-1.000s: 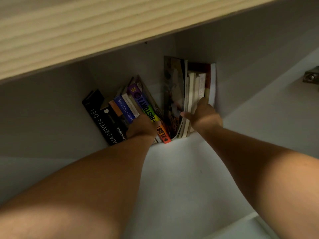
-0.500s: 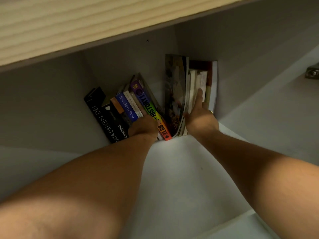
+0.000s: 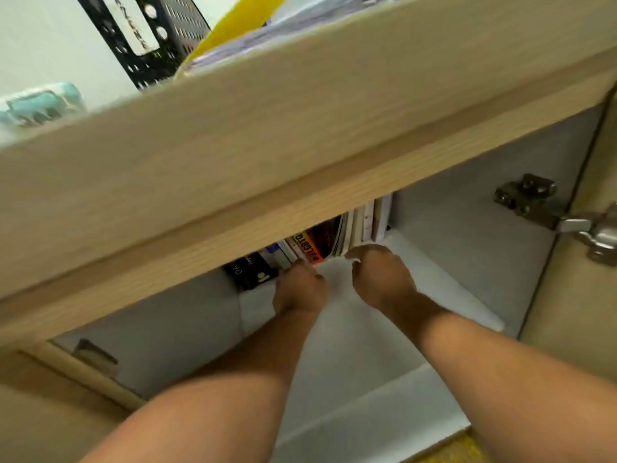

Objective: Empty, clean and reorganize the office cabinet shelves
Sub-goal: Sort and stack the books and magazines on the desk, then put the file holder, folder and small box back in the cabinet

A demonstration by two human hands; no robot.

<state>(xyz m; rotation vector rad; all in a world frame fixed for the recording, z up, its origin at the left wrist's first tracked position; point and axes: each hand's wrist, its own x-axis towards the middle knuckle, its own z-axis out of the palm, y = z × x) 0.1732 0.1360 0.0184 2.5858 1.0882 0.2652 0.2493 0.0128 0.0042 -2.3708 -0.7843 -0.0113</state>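
Both forearms are reached in over the shelf's (image 3: 367,345) front edge. The left hand (image 3: 298,290) is set against the leaning books (image 3: 280,257), fingers hidden, grip not determinable. The right hand (image 3: 380,279) is nearer the upright magazines (image 3: 362,225), fingers curled at their lower edges. Both stacks stand beyond the fingers at the shelf's back edge, long axes upright.

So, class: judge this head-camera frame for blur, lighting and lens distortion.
Head view: motion blur smears the wooden cabinet top and the items above it; the books sit in shade under its edge, titles barely legible; the white shelf is brighter; wide-angle distortion bends the straight cabinet edges.
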